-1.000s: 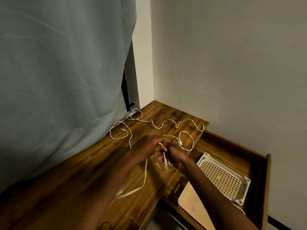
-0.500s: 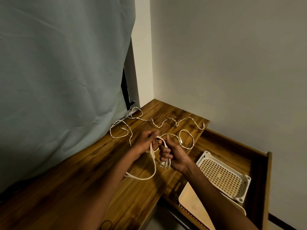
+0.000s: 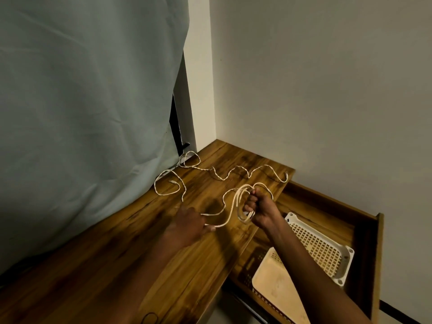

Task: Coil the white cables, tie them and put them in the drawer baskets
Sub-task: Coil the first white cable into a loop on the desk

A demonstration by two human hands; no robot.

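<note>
- While the right hand is fisted round a bundle of white cable loops, the loops stick out above and below the fist, over the near edge of the wooden desk.
- Left hand, blurred, pinches a strand of the same cable between curled fingers; the strand runs from that pinch up and right to the fist.
- Beyond the fist, farther along the desk, a second twisted white cable lies loose in wavy curves, one end near the desk's far right edge, the other looping toward the grey-blue curtain.
- Below and right of the fist, an open wooden drawer holds a white perforated basket, tilted.
- Nearer than that basket, under the right forearm, a second pale basket sits in the same drawer.
- Neither basket shows any cable inside.
</note>
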